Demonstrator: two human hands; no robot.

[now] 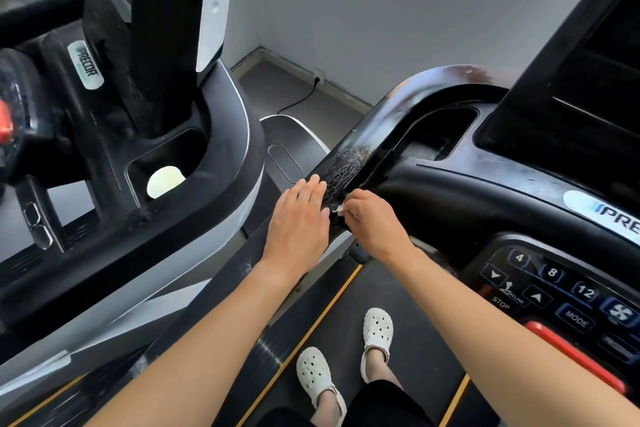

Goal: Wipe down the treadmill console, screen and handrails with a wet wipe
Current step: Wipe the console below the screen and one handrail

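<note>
Handrail [356, 156] runs diag. from ctr to upper right, and its top is bare above the hands up to the bend. Mid-frame it's crowded: left hand [301, 218] flat on it, right hand [370, 222] pinching wet wipe [337, 208] just beside. Left of rail there's a narrow gap down to floor [294, 87], walled on the far side by neighbouring treadmill's rail [239, 135]; cable [299, 101] lies on the floor there. Right of rail, console [485, 177] and tilted screen [571, 97] block. Cup pocket [446, 128] is open from above. Lower ctr, there's room over belt [415, 340] btwn forearms; feet [377, 329] stand there.
</note>
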